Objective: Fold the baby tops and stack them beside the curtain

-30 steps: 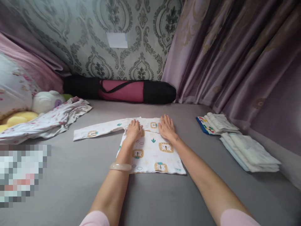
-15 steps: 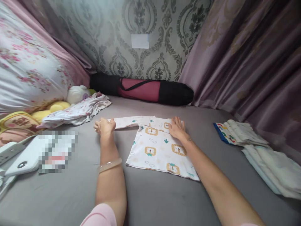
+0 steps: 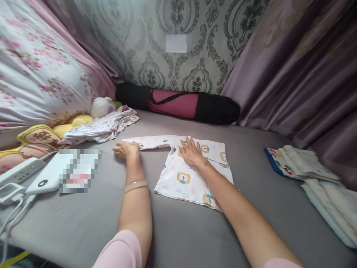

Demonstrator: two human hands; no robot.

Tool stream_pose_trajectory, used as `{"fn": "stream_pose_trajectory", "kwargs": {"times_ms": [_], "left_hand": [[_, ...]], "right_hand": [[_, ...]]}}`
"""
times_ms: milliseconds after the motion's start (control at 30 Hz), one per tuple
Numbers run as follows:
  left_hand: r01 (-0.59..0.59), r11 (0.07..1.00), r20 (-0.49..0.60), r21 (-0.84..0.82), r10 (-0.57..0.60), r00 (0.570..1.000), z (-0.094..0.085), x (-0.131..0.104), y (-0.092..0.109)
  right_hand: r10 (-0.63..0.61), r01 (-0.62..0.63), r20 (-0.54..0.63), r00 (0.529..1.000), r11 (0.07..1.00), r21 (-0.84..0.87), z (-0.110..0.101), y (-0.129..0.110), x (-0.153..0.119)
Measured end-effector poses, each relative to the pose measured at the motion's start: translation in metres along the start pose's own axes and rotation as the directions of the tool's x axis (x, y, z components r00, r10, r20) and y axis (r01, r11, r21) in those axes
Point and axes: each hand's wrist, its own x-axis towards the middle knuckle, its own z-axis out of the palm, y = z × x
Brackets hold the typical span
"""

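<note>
A small white long-sleeved shirt [image 3: 174, 171] printed with lion faces and green leaves lies flat. One sleeve stretches out to the left; the other is folded across the upper body. My left hand [image 3: 126, 150], with curled fingers, is at the end of the outstretched sleeve, and its fingertips are partly hidden. Flat on the shirt's upper chest lies my right hand [image 3: 192, 152], fingers spread. My right forearm covers part of the shirt's lower right side.
A crumpled patterned cloth [image 3: 103, 128] and plush toys [image 3: 39, 137] lie at left. Near them are a power strip [image 3: 23, 171] and a white power bank [image 3: 51, 175]. A black and maroon roll bag [image 3: 175, 104] rests along the wall. Folded diapers [image 3: 334, 204] sit at right.
My right hand has moved left from the shirt's right shoulder to its upper chest. My left hand stays by the sleeve end. The view has turned slightly left.
</note>
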Motion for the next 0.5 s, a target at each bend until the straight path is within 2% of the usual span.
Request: {"fn": "stream_pose_trajectory", "kwargs": {"times_ms": [167, 267, 400, 500], "left_hand": [[-0.050, 0.998, 0.057, -0.045, 0.052, 0.997, -0.006, 0.007, -0.004], [-0.115, 0.990, 0.090, -0.079, 0.122, 0.988, -0.008, 0.009, -0.007], [-0.138, 0.986, 0.097, -0.095, 0.147, 0.984, -0.005, 0.015, -0.009], [-0.233, 0.936, 0.093, -0.263, 0.265, 0.960, 0.003, 0.021, -0.002]], "right_hand": [[0.015, -0.014, -0.022, 1.000, 0.998, 0.053, -0.007, -0.004, 0.003], [0.007, -0.002, -0.085, 0.996, 0.998, 0.063, -0.011, -0.011, 0.009], [-0.038, 0.045, -0.148, 0.988, 0.998, 0.046, -0.010, -0.023, 0.024], [-0.059, 0.067, -0.134, 0.989, 0.996, 0.054, -0.006, -0.031, 0.033]]}}
